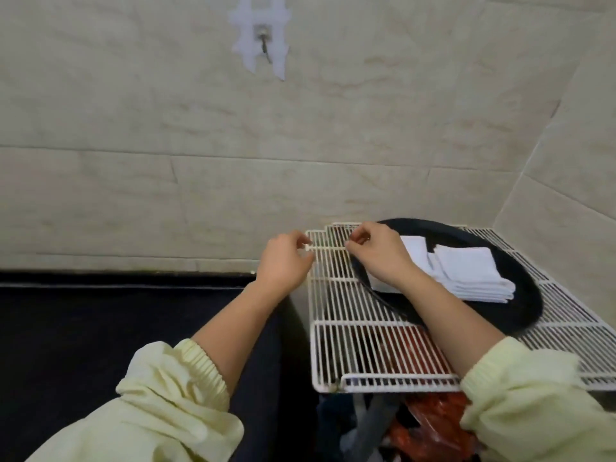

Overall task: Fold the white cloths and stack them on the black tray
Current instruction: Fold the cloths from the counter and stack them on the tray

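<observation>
Pale-yellow sleeves (173,395) nearest lens. Fingers (361,236) of left hand (283,261) and right hand (380,255) curled, thumb to forefinger, over white wire rack (366,355) far corner; cannot tell if they pinch anything. Folded white cloths (473,275) stacked on black tray (520,295), which sits on the rack just right of the right hand.

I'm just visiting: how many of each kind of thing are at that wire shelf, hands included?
Black tray: 1
Stack of folded white cloths: 1
Separate white cloth beside it: 1
Hands: 2 (left hand, right hand)
Total: 5
</observation>
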The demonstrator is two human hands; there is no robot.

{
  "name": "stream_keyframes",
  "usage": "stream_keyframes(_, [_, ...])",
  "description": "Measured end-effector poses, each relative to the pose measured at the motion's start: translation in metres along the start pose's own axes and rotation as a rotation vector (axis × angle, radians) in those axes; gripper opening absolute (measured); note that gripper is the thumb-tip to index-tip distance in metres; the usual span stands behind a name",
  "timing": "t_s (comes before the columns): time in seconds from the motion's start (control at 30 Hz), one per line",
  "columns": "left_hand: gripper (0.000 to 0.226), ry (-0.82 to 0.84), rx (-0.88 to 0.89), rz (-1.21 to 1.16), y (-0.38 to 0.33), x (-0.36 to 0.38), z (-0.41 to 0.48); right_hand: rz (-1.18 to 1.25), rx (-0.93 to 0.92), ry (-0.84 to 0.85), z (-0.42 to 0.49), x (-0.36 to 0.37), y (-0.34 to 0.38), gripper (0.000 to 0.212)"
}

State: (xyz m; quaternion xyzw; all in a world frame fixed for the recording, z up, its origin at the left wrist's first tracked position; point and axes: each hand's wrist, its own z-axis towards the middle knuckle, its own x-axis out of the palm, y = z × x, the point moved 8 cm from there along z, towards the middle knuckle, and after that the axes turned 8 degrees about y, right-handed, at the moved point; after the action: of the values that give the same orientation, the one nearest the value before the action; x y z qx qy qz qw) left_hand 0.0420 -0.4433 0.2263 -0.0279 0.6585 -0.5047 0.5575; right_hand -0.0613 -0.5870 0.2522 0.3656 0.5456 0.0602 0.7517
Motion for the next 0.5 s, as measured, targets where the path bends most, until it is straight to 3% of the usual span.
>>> stream_keyframes(0.23, [0.028,-0.091,-0.195,0.099,0.155,-0.11,-0.105,-0.097,-0.099,0.249,-0.028,0.165,0.132,0.02])
stream_keyframes(0.5, [0.027,-0.209,-0.484,0.183,0.326,-0.238,-0.268,-0.194,-0.335,0.484,-0.099,0.351,0.297,0.02])
